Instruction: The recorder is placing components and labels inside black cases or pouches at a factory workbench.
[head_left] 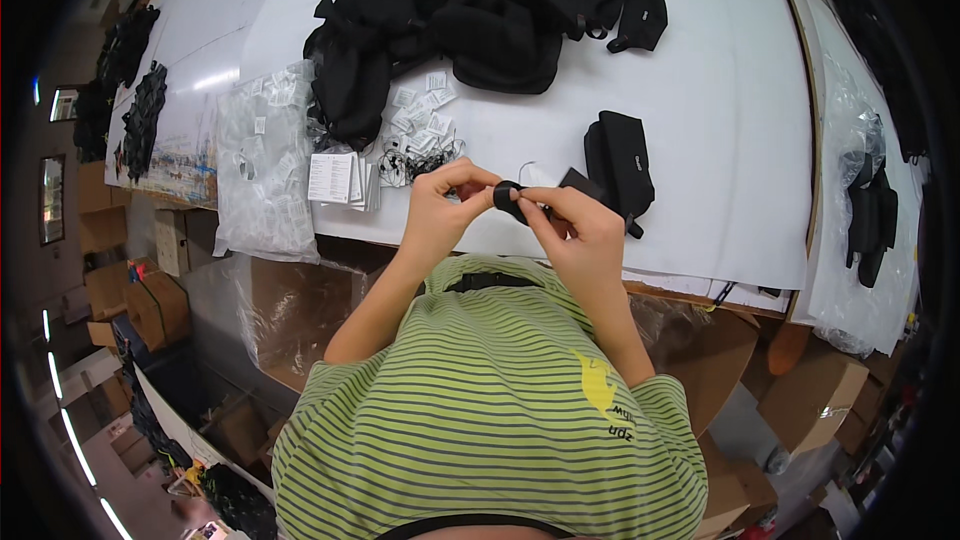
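In the head view, both hands were raised together just above the near edge of the white table (720, 140). The left hand (440, 208) and the right hand (578, 230) each pinched a small black fabric strap piece (509, 198) between thumb and fingertips, so it sat between them, close to the person's chest. Just beyond the right hand lay a flat black fabric pouch (622, 162) on the table. Farther back was a heap of black fabric bags (480, 10). Near the left hand lay small white paper tags (420, 115), a stack of white printed leaflets (335, 178) and clear plastic bags (265, 165).
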`<action>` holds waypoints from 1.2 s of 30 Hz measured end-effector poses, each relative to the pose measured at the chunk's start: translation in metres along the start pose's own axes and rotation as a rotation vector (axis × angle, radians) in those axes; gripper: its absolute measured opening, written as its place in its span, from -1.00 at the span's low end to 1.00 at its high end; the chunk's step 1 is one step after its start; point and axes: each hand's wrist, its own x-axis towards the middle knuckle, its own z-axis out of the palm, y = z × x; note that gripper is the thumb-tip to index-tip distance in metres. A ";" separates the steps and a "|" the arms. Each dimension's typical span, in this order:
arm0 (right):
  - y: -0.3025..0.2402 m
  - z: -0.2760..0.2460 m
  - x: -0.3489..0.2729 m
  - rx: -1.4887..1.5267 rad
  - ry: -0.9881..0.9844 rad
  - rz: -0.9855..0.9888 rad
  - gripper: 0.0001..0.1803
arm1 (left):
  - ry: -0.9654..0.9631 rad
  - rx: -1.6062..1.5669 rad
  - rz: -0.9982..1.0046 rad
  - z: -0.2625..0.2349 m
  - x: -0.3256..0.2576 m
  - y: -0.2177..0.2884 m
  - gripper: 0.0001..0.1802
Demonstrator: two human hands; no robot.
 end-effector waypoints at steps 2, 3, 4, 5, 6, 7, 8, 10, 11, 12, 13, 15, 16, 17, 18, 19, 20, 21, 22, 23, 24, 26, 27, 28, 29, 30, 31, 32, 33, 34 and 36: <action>0.000 0.001 -0.005 -0.096 -0.021 -0.028 -0.93 | -0.003 -0.051 -0.047 0.004 -0.008 -0.005 -0.87; 0.001 0.000 -0.007 -0.151 -0.029 -0.069 -0.92 | -0.015 -0.082 -0.018 0.006 -0.011 -0.008 -0.86; 0.001 -0.001 -0.010 -0.205 -0.037 -0.108 -0.92 | -0.028 -0.113 0.010 0.007 -0.015 -0.011 -0.85; 0.001 -0.001 -0.012 -0.206 -0.038 -0.110 -0.92 | -0.023 -0.114 0.041 0.007 -0.017 -0.013 -0.85; 0.002 -0.001 -0.013 -0.230 -0.044 -0.139 -0.92 | -0.021 -0.116 0.042 0.007 -0.019 -0.014 -0.85; 0.002 -0.002 -0.014 -0.255 -0.048 -0.166 -0.92 | -0.002 -0.089 0.086 0.008 -0.021 -0.014 -0.85; 0.004 -0.002 -0.015 -0.257 -0.047 -0.167 -0.92 | 0.018 -0.062 0.130 0.009 -0.022 -0.014 -0.85; 0.009 0.001 -0.019 -0.268 -0.065 -0.169 -0.92 | 0.030 0.004 0.162 0.012 -0.027 -0.007 -0.87; 0.012 0.001 -0.020 -0.267 -0.064 -0.168 -0.92 | 0.042 0.072 0.193 0.013 -0.029 -0.005 -0.88; 0.014 0.001 -0.022 -0.291 -0.100 -0.159 -0.91 | 0.042 0.073 0.192 0.013 -0.030 -0.006 -0.88; 0.016 0.001 -0.023 -0.317 -0.135 -0.148 -0.91 | 0.014 0.125 0.209 0.014 -0.031 -0.007 -0.89; 0.020 0.004 -0.028 -0.249 -0.153 -0.091 -0.91 | -0.018 0.179 0.222 0.014 -0.032 -0.008 -0.91; 0.021 0.004 -0.029 -0.182 -0.174 -0.040 -0.91 | -0.012 0.179 0.223 0.014 -0.032 -0.008 -0.91; 0.020 0.003 -0.029 -0.180 -0.174 -0.036 -0.91 | -0.007 0.179 0.223 0.014 -0.033 -0.008 -0.91; 0.018 0.000 -0.029 0.009 -0.248 0.164 -0.91 | -0.010 0.179 0.219 0.014 -0.034 -0.008 -0.91; 0.018 -0.003 -0.029 0.200 -0.315 0.364 -0.90 | 0.016 0.119 0.166 0.014 -0.036 -0.011 -0.92; 0.022 -0.003 -0.031 0.200 -0.311 0.370 -0.90 | 0.041 0.059 0.112 0.014 -0.037 -0.013 -0.93; 0.030 -0.003 -0.035 0.452 -0.272 0.397 -0.87 | 0.035 0.058 0.110 0.014 -0.038 -0.016 -0.93; 0.038 -0.003 -0.037 0.706 -0.232 0.419 -0.85 | 0.050 -0.141 0.069 0.015 -0.039 -0.019 -0.94; 0.045 -0.007 -0.040 0.761 -0.247 0.424 -0.82 | 0.066 -0.341 0.028 0.015 -0.039 -0.021 -0.95; 0.047 -0.010 -0.040 0.762 -0.247 0.428 -0.82 | 0.066 -0.342 0.025 0.015 -0.039 -0.019 -0.95; 0.050 -0.014 -0.041 0.871 -0.194 0.377 -0.86 | -0.026 -0.676 -0.095 0.015 -0.039 -0.011 -0.96; 0.047 -0.021 -0.039 0.846 -0.215 0.393 -0.89 | -0.022 -0.675 -0.099 0.015 -0.040 -0.009 -0.96; 0.047 -0.021 -0.040 0.845 -0.215 0.396 -0.89 | -0.106 -0.703 -0.149 0.015 -0.041 -0.007 -0.95; 0.046 -0.020 -0.040 0.894 -0.212 0.401 -0.89 | -0.190 -0.730 -0.199 0.016 -0.041 -0.005 -0.94; 0.046 -0.019 -0.040 0.943 -0.209 0.406 -0.89 | -0.189 -0.731 -0.201 0.017 -0.041 0.000 -0.94; 0.046 -0.016 -0.041 0.978 -0.214 0.379 -0.87 | -0.192 -0.539 -0.239 0.021 -0.041 0.007 -0.92; 0.046 -0.014 -0.042 0.977 -0.215 0.381 -0.87 | -0.194 -0.346 -0.275 0.024 -0.040 0.010 -0.91; 0.045 -0.011 -0.043 0.992 -0.194 0.356 -0.86 | -0.160 -0.336 -0.259 0.028 -0.040 0.007 -0.88; 0.044 -0.009 -0.045 1.007 -0.172 0.332 -0.85 | -0.161 -0.336 -0.260 0.030 -0.040 0.007 -0.88; 0.039 -0.006 -0.047 0.932 -0.130 0.298 -0.85 | -0.151 -0.262 -0.248 0.031 -0.040 0.009 -0.90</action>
